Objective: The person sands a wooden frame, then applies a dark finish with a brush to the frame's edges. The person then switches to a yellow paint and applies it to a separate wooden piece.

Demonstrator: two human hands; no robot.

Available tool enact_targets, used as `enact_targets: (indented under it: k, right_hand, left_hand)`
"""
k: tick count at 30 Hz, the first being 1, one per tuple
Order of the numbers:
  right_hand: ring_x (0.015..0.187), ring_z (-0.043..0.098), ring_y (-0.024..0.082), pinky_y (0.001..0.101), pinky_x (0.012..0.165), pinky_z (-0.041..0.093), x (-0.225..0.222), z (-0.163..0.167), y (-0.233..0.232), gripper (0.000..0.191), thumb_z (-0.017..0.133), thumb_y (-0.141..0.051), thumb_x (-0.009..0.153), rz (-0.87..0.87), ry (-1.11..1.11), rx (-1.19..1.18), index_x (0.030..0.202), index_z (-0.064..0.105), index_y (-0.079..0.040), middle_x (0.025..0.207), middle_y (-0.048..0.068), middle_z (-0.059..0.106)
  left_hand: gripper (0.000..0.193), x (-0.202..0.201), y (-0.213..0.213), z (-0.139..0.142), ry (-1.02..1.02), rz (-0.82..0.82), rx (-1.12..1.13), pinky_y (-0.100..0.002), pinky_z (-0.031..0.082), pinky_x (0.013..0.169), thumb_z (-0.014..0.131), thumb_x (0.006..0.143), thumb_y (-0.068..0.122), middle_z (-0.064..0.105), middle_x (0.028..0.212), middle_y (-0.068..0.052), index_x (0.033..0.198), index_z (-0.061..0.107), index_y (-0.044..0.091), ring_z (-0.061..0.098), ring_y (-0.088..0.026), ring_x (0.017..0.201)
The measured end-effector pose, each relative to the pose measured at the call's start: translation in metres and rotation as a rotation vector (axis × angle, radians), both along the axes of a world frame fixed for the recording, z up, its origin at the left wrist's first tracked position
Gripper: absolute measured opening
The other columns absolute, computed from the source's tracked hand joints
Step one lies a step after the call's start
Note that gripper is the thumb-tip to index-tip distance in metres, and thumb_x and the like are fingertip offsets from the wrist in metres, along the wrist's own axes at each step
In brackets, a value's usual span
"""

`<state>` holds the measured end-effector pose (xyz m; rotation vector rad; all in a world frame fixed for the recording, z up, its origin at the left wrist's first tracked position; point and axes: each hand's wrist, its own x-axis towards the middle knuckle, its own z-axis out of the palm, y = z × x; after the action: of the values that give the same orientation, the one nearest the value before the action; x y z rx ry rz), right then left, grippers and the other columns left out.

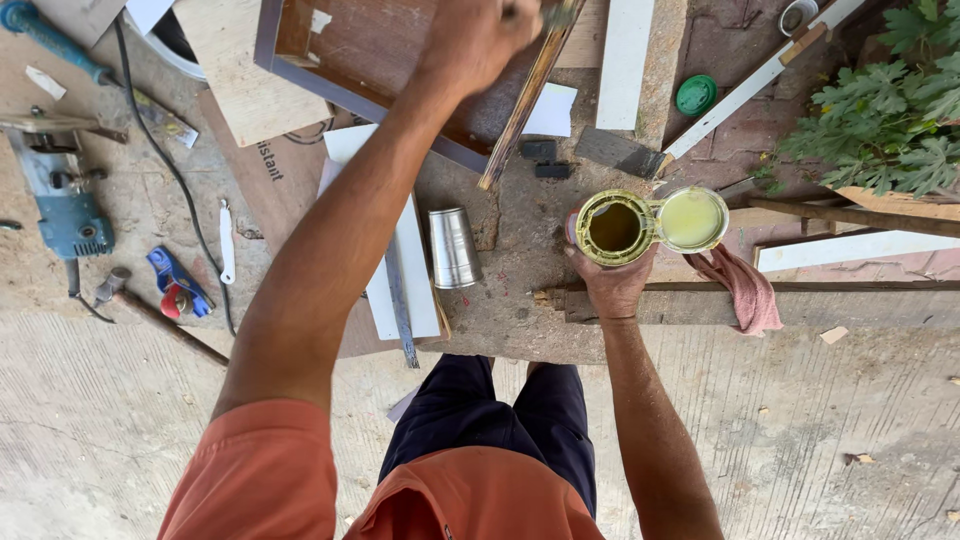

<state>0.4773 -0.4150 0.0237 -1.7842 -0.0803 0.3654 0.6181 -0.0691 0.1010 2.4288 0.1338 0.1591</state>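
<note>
Tin [613,228], open, gripped by right hand [612,283]; left hand [478,40] at 11 o'clock clasps brush [528,95], handle pointing to 6.

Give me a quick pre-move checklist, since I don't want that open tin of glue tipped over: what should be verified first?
1. Right hand grips the open tin from its near side: ok.
2. Tin upright on the stone slab: ok.
3. Lid off, resting against the tin's rim: ok.
4. Left hand holds a stick over the wooden frame: ok.
5. Stick's tip loaded with glue: cannot tell, blurred.
6. Pink rag within reach beside the tin: ok.
</note>
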Motion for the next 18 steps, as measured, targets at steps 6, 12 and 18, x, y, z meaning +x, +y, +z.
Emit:
enact_targets:
  k: [6,12,18]
  right_hand:
    - [0.131,0.061,0.026,0.0412,0.118,0.053,0.003,-0.011,-0.004,0.1,0.096,-0.034,0.078,0.029,-0.093,-0.065,0.148,0.032,-0.005,0.139,0.012,0.056]
    - [0.129,0.062,0.027,0.0432,0.113,0.055,0.005,-0.023,-0.011,0.098,0.096,-0.033,0.076,0.043,-0.154,-0.173,0.147,0.034,-0.005,0.136,0.012,0.058]
    - [0.129,0.061,0.026,0.0401,0.116,0.054,0.004,-0.007,-0.003,0.1,0.095,-0.038,0.081,0.119,-0.283,-0.015,0.147,0.029,-0.004,0.139,0.014,0.057]
  left_hand:
    - [0.015,-0.129,-0.005,0.021,0.247,-0.041,-0.11,-0.034,0.06,0.069,0.074,0.099,0.023,0.077,0.1,-0.011,0.1,0.075,0.008,0.072,-0.017,0.079]
    - [0.017,-0.232,0.005,0.029,0.219,0.031,-0.134,-0.031,0.059,0.064,0.073,0.102,0.024,0.077,0.098,-0.01,0.106,0.077,0.007,0.071,-0.015,0.075]
    - [0.027,-0.347,-0.023,0.011,0.256,0.541,-0.641,-0.026,0.056,0.055,0.072,0.097,0.019,0.077,0.092,-0.007,0.12,0.072,0.006,0.066,-0.009,0.066]
